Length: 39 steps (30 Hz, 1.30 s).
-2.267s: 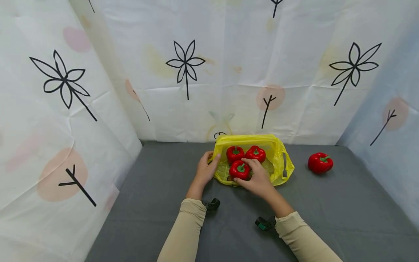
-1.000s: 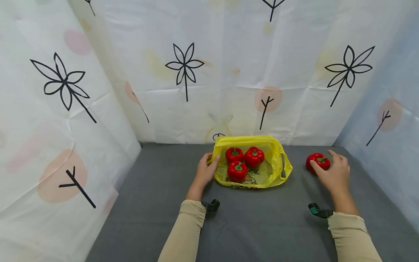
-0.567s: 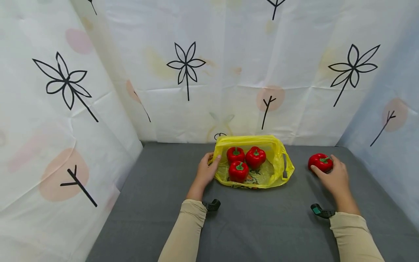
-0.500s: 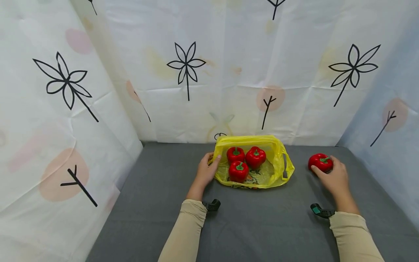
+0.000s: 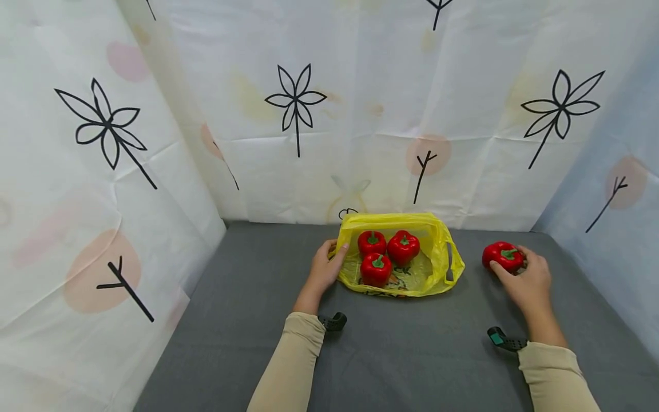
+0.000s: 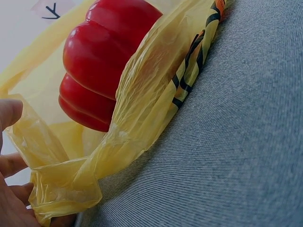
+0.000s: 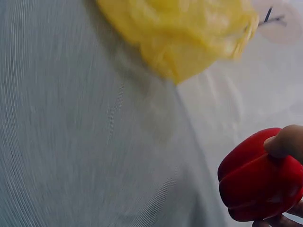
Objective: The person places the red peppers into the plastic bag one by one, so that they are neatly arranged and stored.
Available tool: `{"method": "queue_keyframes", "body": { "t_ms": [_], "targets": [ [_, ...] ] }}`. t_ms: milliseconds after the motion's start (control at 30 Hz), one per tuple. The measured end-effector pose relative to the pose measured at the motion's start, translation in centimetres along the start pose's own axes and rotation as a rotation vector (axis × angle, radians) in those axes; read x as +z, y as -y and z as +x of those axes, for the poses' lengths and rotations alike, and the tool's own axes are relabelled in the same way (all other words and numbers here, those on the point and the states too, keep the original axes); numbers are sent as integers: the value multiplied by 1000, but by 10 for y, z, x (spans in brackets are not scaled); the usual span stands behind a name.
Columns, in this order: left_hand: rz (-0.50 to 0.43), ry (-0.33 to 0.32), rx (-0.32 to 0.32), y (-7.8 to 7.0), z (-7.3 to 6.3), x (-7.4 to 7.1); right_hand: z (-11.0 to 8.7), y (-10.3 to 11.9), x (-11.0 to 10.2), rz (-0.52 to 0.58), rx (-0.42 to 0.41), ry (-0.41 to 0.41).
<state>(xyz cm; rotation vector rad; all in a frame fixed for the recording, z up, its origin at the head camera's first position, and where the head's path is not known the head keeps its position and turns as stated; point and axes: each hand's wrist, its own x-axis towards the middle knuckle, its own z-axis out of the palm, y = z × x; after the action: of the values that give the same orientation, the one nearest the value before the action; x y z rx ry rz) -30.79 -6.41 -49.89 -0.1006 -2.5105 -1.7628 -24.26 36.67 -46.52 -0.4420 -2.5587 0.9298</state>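
In the head view my left hand [image 5: 326, 268] holds the left edge of a yellow plastic bag [image 5: 437, 252], its thumb inside the mouth. The left wrist view shows its fingers around the gathered bag film [image 6: 66, 187]. Inside the bag sit three red bell peppers [image 5: 376, 269] with green stems, grouped to the left. To the bag's right, my right hand [image 5: 529, 281] grips another red bell pepper [image 5: 498, 256] between thumb and fingers. In the right wrist view the thumb presses this bell pepper [image 7: 253, 182] from above, with fingertips below it.
A grey cloth [image 5: 412, 355] covers the table. Behind and at both sides hangs a white printed fabric [image 5: 360, 114], meeting the table just behind the bag. The bag's loose handle [image 5: 453, 266] stands toward the right-hand pepper.
My right hand has left a pepper inside the bag, moved right and taken hold of the outer pepper, which has shifted slightly left. My left hand has stayed on the bag.
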Motion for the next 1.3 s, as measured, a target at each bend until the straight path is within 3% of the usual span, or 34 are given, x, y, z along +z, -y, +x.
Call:
{"method": "queue_keyframes", "body": {
  "t_ms": [133,233,400,533,900,1033,1300],
  "targets": [
    [4,2,-1,1,0,0,-13,26,-7,39,-76,-38],
    [6,-4,2,0,0,-2,-25,48,-9,95,-186,-33],
    [7,-7,0,0,0,-5,-47,77,6,144,-395,35],
    [0,-10,11,0,1,-6,-60,93,27,161,-487,124],
    [7,-10,1,3,1,-4,-69,101,73,126,-580,249],
    [9,-8,-8,4,1,-4,-70,100,80,113,-608,265],
    [12,-3,-3,4,1,-3,-71,100,84,36,-586,293]
  ]
}}
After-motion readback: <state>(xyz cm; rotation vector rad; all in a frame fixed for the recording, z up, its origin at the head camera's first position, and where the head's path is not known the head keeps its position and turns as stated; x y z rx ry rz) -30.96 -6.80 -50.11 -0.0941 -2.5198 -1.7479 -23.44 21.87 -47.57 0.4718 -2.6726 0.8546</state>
